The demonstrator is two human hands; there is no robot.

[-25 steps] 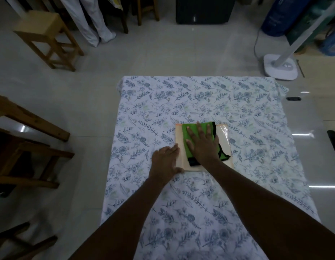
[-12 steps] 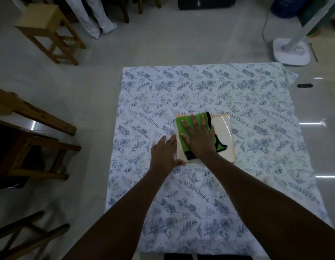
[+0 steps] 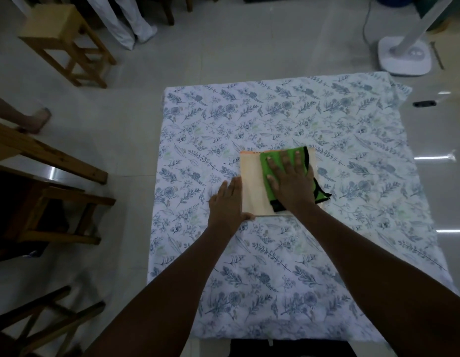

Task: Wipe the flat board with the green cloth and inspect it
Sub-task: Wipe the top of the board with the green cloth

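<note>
Wooden stools stand far left of the left hand, which lies flat, released, against the pale smooth flat board on the floral-clothed worktop. The right hand, fingers spread, presses the black-edged green cloth onto the board.

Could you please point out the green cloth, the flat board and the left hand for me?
green cloth (image 3: 267, 161): head view, bare far-left part.
flat board (image 3: 252, 186): head view, uncovered left part.
left hand (image 3: 225, 202): head view, back of hand.
</note>
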